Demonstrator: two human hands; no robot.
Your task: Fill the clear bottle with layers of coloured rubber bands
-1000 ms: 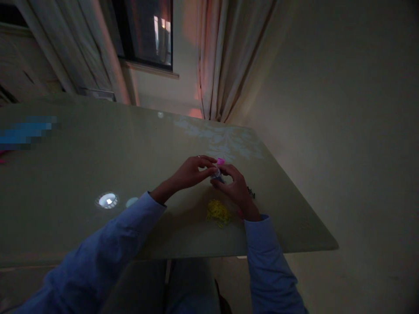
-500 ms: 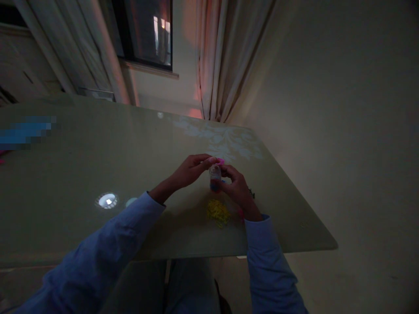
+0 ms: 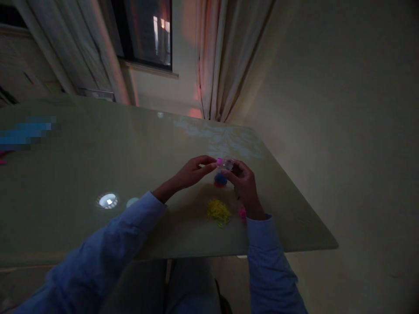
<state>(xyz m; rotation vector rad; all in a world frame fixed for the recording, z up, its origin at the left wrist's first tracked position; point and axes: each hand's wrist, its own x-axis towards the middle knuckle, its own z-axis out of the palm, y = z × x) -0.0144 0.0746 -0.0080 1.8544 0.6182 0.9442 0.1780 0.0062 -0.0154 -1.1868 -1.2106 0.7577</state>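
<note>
My right hand (image 3: 242,178) is closed on a small clear jar (image 3: 228,164), which is tipped to the left above the table. A pink cap (image 3: 219,162) is pinched in the fingertips of my left hand (image 3: 196,170), close to the jar. Under the jar lies a blue and red heap (image 3: 220,179). Nearer the front edge is a loose pile of thin yellow pieces (image 3: 218,212). Some pink pieces (image 3: 242,213) show beside my right wrist, partly hidden by it.
The glossy table (image 3: 81,165) has its right corner near my right sleeve. A pixelated blue item (image 3: 26,131) lies at the far left, with something pink beside it. Curtains (image 3: 214,56) and a wall stand behind and to the right.
The jar has gone from upright to tilted, and my right hand has moved slightly up and right with it. The blue and red heap below is now more exposed.
</note>
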